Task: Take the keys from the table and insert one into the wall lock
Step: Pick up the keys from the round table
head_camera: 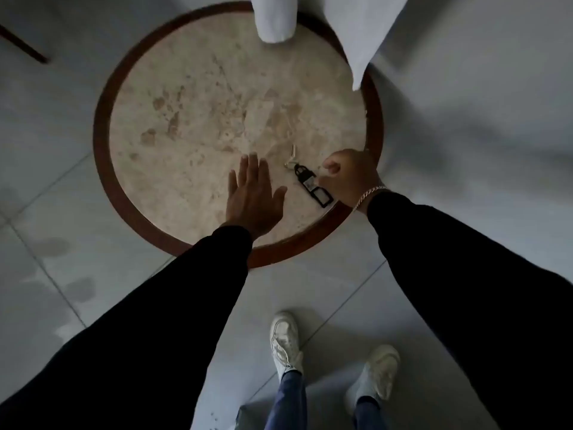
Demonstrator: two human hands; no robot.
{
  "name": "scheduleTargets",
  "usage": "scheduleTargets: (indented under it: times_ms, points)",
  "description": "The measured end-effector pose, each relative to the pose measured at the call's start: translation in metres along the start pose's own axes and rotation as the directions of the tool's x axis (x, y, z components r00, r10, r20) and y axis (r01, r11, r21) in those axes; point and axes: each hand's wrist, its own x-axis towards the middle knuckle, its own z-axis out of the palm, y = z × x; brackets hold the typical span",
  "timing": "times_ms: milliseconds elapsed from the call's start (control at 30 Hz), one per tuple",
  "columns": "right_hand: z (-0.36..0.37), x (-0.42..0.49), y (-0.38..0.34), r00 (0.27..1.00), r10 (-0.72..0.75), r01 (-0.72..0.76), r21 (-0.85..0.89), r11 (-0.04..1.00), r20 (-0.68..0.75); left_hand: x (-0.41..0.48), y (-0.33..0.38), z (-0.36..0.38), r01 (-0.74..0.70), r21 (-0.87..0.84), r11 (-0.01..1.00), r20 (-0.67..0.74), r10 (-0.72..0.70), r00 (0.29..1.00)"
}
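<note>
A bunch of keys (305, 175) with a black fob and a pale metal key lies on the round marble table (192, 125), near its front right rim. My left hand (252, 195) rests flat on the tabletop with fingers spread, just left of the keys. My right hand (350, 178) hovers right beside the fob, fingers curled inward, thumb and forefinger close to the fob's edge; I cannot tell whether they touch it. No wall lock is in view.
The table has a dark wooden rim (104, 169) and stands on a grey tiled floor (77, 259). White cloth (276, 17) hangs over the table's far edge, with more white fabric (366, 32) at the far right. My shoes (285, 339) are below.
</note>
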Motion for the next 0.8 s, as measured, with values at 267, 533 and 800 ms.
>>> scheduleTargets:
  times_ms: [267, 533, 800]
  points:
    - [0.023, 0.015, -0.007, 0.997, 0.072, -0.073, -0.075, 0.995, -0.023, -0.002, -0.014, 0.033, -0.037, 0.077, 0.996, -0.066, 0.042, 0.997]
    - [0.030, 0.019, -0.006, 0.992, 0.128, -0.128, 0.037, 0.991, -0.017, -0.002, -0.016, 0.042, -0.024, 0.117, 0.993, -0.128, 0.039, 0.991]
    - [0.013, 0.018, -0.004, 0.928, 0.366, -0.363, 0.408, 0.838, 0.073, -0.002, -0.010, 0.036, -0.007, 0.095, 0.995, -0.102, 0.017, 0.995]
